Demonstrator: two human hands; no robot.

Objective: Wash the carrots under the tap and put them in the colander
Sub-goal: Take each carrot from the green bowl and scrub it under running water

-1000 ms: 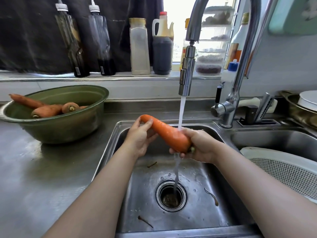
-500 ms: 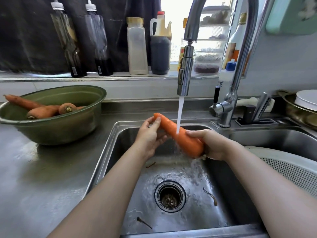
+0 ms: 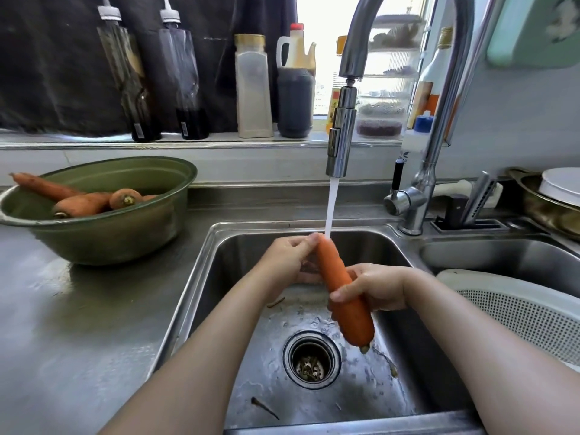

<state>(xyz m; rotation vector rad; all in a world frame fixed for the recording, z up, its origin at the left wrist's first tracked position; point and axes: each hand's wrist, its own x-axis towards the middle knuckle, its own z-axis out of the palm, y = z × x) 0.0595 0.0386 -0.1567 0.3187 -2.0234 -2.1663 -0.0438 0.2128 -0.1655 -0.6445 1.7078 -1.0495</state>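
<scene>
Carrots (image 3: 81, 204) wait in the green bowl (image 3: 110, 243) at far left. In the sink (image 3: 238, 309) I have the left hand (image 3: 282, 262) pinching the narrow tip of the held carrot (image 3: 335, 274) under the tap stream (image 3: 331, 208). Its long axis slants down toward me, stem end above the drain (image 3: 311, 361). The right hand (image 3: 376, 290) is wrapped round its middle. The white colander (image 3: 518, 315) lies just right of that hand, so I judge the right hand should carry it.

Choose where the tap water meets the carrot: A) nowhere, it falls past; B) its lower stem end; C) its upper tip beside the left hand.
C: the water stream lands on the carrot at its upper tip, pinched by the left hand.
</scene>
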